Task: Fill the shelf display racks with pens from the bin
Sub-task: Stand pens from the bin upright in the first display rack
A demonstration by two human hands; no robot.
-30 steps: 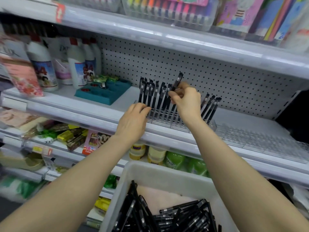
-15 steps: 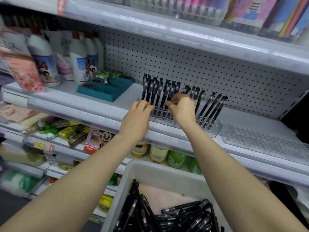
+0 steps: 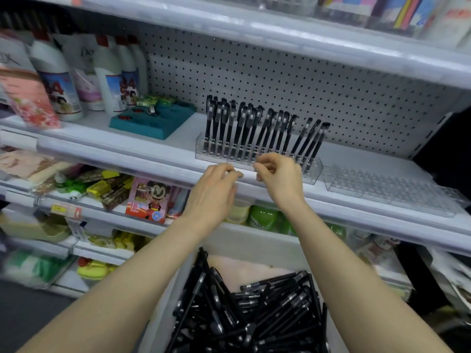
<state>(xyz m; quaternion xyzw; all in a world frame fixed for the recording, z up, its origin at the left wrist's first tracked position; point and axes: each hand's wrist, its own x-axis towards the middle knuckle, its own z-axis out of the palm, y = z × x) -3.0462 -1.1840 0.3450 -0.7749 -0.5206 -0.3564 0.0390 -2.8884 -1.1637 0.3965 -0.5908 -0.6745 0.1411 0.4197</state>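
Left hand relaxed, right hand curled, before pen rack

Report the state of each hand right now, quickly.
Left hand: open, fingers relaxed, holding nothing.
Right hand: closed, fingers curled, nothing visible in it.
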